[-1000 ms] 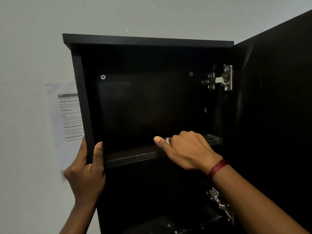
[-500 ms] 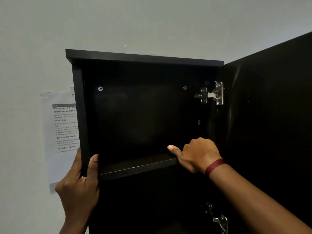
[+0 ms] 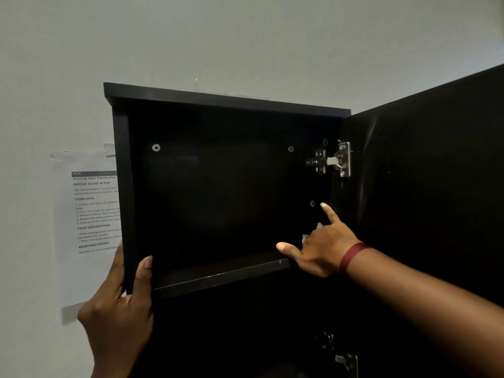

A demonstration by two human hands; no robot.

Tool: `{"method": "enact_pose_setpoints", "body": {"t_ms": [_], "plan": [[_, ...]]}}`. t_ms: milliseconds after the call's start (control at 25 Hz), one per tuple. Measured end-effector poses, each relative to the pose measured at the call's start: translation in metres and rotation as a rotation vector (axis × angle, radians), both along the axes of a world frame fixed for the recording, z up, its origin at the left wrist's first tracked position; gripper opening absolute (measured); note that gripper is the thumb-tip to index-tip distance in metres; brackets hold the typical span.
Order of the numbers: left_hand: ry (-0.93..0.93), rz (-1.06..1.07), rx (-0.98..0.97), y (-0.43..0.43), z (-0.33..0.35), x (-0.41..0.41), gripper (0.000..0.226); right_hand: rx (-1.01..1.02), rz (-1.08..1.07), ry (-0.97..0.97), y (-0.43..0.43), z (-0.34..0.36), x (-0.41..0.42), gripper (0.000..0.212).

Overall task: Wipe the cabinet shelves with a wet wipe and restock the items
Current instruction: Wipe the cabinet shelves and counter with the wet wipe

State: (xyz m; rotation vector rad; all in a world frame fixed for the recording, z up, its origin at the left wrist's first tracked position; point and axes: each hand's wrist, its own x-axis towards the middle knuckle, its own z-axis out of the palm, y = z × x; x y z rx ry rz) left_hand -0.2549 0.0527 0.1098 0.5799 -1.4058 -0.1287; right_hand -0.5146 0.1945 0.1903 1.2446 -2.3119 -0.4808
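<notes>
Head view | our left hand [image 3: 120, 304] grips the cabinet [image 3: 121, 186] side; right hand [image 3: 321, 249] bunches the wipe [image 3: 305, 237], forefinger up, at the back-right corner of the shelf [image 3: 218, 274] | risk, we judge: the loosely held wipe slips out and the corner is missed.

I count one dark cabinet [image 3: 218, 100], with one door [image 3: 436, 200] swung open on the right and one shelf [image 3: 218, 276] board showing inside. Two metal hinges: an upper hinge [image 3: 331, 160] and a lower hinge [image 3: 346, 361]. Two screw heads on the back panel, a left screw [image 3: 156, 147] and a right screw [image 3: 291, 148]. Two hands, a left hand [image 3: 120, 309] and a right hand [image 3: 321, 249]; one red wristband [image 3: 351, 256]; one wet wipe [image 3: 306, 237]; one printed sheet [image 3: 84, 214] on the wall [image 3: 245, 36] at the left.
</notes>
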Motion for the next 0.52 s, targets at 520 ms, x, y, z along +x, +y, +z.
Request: {"method": "enact_pose_setpoints", "body": {"t_ms": [520], "plan": [[-0.059, 0.021, -0.055, 0.0, -0.003, 0.002, 0.049, 0.311, -0.25, 0.829, 0.026, 0.035, -0.01, 0.065]]}}
